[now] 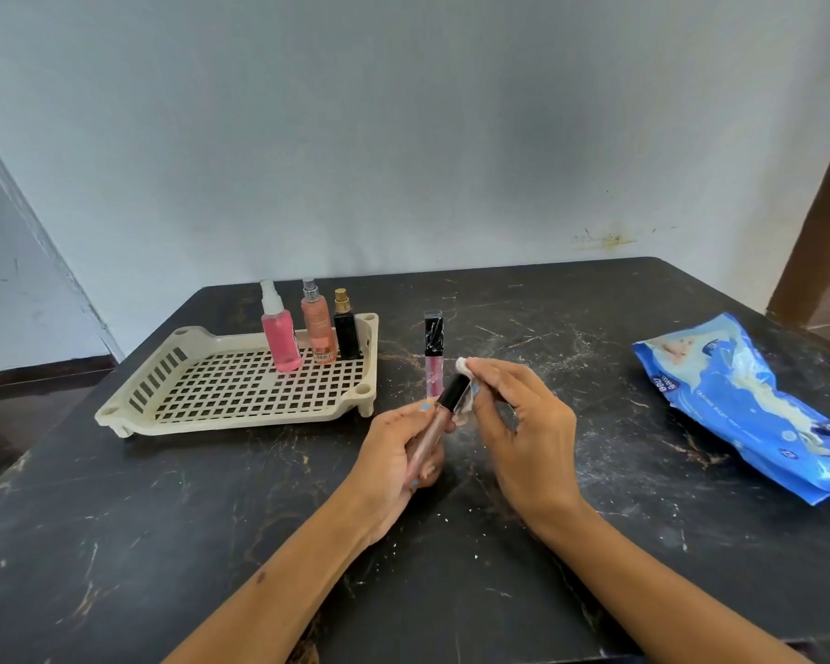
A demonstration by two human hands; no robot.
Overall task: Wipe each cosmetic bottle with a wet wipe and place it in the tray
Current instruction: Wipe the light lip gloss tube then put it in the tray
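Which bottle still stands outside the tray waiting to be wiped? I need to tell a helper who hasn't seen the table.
Start at the cream slotted tray on the dark marble table. Just off its right edge, on the bare tabletop, stands a slim pink lip gloss tube with a square black cap. Unlike the three bottles in the tray's back right corner, it is outside the tray, and no hand holds it.
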